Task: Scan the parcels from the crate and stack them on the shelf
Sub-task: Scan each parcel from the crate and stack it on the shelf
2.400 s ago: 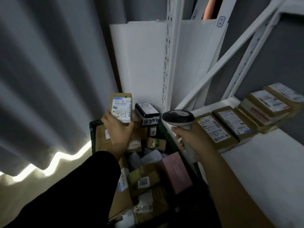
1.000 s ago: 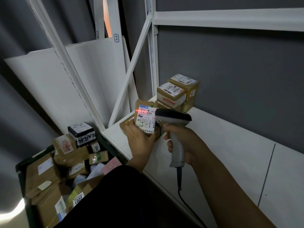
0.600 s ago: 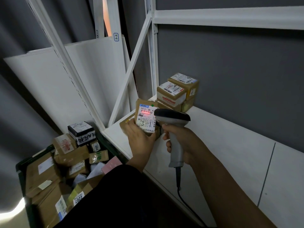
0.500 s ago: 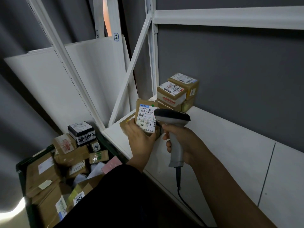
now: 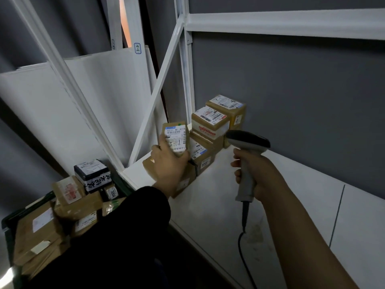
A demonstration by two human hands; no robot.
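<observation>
The left grip [image 5: 168, 165] pinches a small brown parcel [image 5: 176, 136] by its lower end, fingers curled round it. The parcel is upright with its label facing the camera, held in the air at the left end of the shelf [image 5: 270, 215], just beside the stacked parcels [image 5: 210, 124] there. The right grip [image 5: 256, 174] is wrapped round the handle of the scanner [image 5: 248, 140], whose head points leftward but stands apart from the held parcel. The label is blurred and I see no red line on it, so the scan is probably done. The step in hand looks like the placing.

The next move calls for lowering the parcel flat onto a lower box in the row, or setting it against the stack, square enough not to slide off. After that, the left grip has to reach down to the crate [image 5: 6, 222] at lower left, where many boxes [image 5: 68, 205] wait.
</observation>
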